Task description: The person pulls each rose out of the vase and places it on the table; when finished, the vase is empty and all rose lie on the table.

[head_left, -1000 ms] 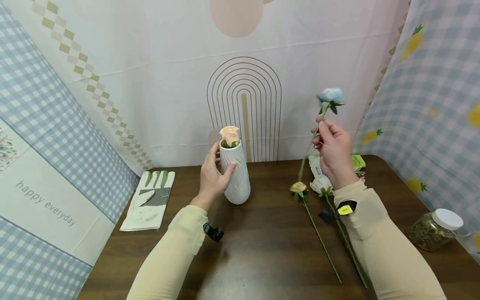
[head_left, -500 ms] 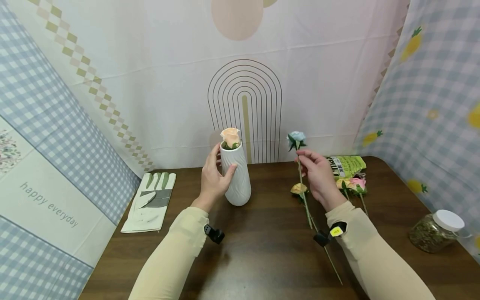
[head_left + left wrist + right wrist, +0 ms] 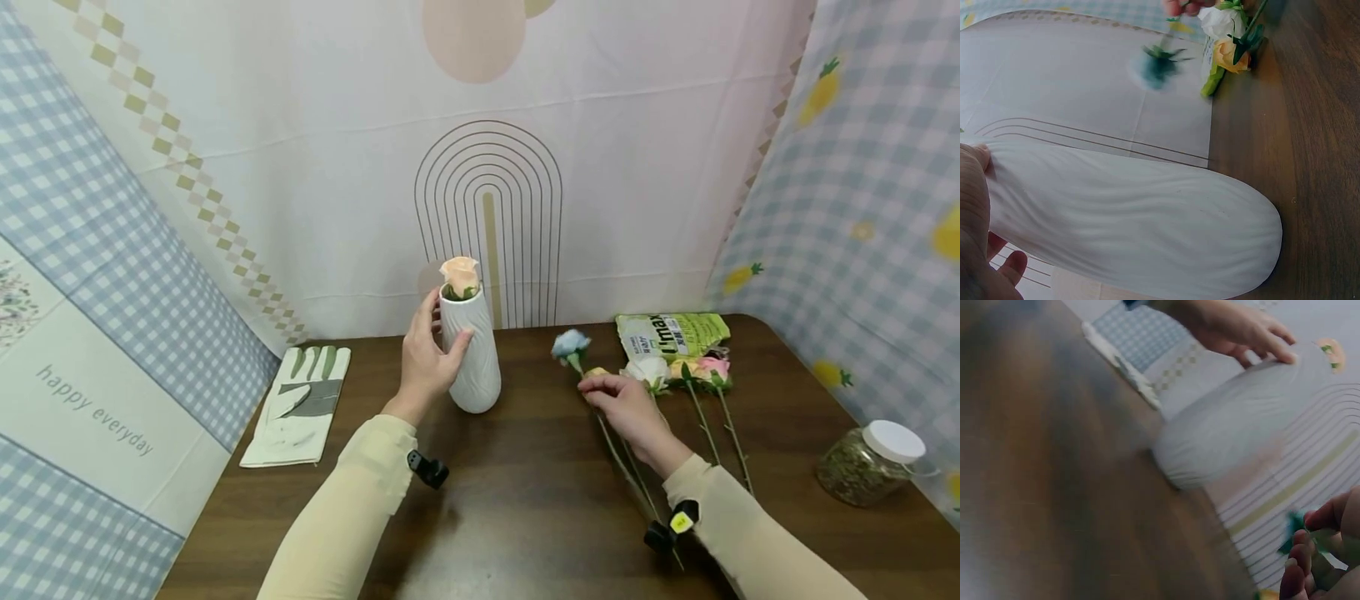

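My left hand (image 3: pixel 429 358) grips the upper part of a white vase (image 3: pixel 476 358) with a wavy surface, which stands upright on the table. A peach artificial rose (image 3: pixel 460 273) shows above the vase's rim; its stem is hidden inside. To the right, my right hand (image 3: pixel 630 412) pinches the stem of a blue artificial rose (image 3: pixel 571 344) just below its head. The bloom leans up and left, and its stem slants down towards me. Beneath the right hand lies a yellow rose (image 3: pixel 596 372), its head mostly covered. In the left wrist view the blue rose (image 3: pixel 1159 67) is blurred.
A white rose (image 3: pixel 647 370), a yellowish rose (image 3: pixel 684 368) and a pink rose (image 3: pixel 714 367) lie at the right, beside a green packet (image 3: pixel 697 332). A lidded jar (image 3: pixel 862 467) stands near the right edge. White-and-grey gloves (image 3: pixel 296 417) lie at the left.
My right hand has come down and left with the blue rose, lowering it from high at the right to near the table. The left hand and vase have stayed put.
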Available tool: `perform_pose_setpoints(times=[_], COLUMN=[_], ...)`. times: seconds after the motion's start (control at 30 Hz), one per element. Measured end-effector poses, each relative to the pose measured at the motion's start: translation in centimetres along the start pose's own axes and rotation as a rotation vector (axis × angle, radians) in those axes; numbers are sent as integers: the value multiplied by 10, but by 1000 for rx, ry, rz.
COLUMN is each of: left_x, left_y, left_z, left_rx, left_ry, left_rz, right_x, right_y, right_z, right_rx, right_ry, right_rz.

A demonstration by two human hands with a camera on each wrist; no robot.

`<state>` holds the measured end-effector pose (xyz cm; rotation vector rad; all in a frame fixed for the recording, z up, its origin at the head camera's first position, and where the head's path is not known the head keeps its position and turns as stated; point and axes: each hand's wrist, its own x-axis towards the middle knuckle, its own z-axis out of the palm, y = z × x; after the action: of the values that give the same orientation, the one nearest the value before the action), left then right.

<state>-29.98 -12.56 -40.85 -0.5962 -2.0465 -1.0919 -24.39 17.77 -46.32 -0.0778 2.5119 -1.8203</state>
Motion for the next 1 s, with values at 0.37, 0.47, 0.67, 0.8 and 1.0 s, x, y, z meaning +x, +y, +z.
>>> perform_pose_setpoints(times=[0.37,0.47,0.67,0.8,1.0], left_x=[0,-1,-1,-1,0], left_y=[-1,-1,-2,-1,0], left_z=[0,0,0,0,0], left_rx=[3,5,7,5,-5], left_ry=[-2,-5,-5,-6,-4], left_rz=[-8,-16,-27,-26,-20], right_x=[-27,-28,-26,-25,-25], right_y=[34,39,45,46,44], right_z=[24,23,17,13,11], right_rx=[-66,-105,-184,-207,-218], right_ry=[-23,10,76,110,126], right_rz=[77,88,102,117,130])
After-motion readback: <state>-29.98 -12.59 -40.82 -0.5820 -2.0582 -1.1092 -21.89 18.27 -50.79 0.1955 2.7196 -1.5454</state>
